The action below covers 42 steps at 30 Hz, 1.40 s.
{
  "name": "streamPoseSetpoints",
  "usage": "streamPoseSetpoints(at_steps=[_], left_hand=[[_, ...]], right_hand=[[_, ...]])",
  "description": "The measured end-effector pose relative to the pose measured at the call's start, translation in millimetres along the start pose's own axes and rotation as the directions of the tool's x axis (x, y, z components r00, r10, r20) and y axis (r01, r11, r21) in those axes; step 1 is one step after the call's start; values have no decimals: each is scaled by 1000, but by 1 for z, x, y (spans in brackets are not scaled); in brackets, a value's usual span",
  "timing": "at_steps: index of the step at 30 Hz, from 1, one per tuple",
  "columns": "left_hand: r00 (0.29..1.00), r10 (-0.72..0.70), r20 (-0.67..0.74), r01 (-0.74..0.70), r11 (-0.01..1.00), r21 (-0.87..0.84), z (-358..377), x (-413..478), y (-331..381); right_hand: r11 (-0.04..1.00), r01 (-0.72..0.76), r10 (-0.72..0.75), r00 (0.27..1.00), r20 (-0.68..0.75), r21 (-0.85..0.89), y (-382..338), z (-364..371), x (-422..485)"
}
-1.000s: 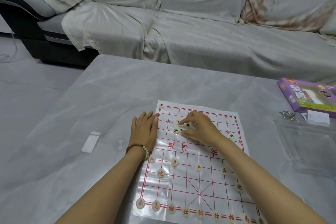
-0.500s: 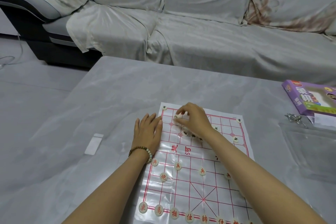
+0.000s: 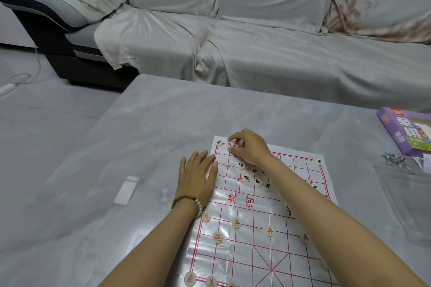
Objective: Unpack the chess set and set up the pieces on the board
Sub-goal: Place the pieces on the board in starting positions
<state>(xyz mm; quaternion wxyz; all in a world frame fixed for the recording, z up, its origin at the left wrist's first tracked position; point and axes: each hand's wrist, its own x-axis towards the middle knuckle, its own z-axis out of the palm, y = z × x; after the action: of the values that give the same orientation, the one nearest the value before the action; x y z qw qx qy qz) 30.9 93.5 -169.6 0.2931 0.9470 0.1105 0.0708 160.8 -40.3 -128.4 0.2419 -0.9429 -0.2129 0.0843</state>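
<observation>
Pinching a small cream round black-marked chess piece (image 3: pixel 230 144) in right hand (image 3: pixel 250 148) on far row of red-lined plastic board (image 3: pixel 251 242), just beside the corner piece (image 3: pixel 218 142). Pressing board's left edge with flat, straight-fingered left hand (image 3: pixel 198 175).

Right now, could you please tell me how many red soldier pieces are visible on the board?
4, in one row on the board: first soldier beside the bracelet, second soldier, third soldier, fourth soldier at the right forearm's edge. Another may be hidden under that forearm.
</observation>
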Motion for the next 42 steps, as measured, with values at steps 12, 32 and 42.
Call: streamPoseSetpoints(at_steps=[12,32,42], left_hand=[[1000,-2,6,2,1000,-2,-1,-1,1],[1000,10,4,-10,1000,9,-3,-3,2],[999,7,-42,-15,985,-175,-11,1,17]], right_hand=[[995,-41,50,993,-107,88,-1,7,-1],[989,84,-80,996,35,-123,16,-12,-51],[957,-30,63,992,-107,288,49,-56,-74]])
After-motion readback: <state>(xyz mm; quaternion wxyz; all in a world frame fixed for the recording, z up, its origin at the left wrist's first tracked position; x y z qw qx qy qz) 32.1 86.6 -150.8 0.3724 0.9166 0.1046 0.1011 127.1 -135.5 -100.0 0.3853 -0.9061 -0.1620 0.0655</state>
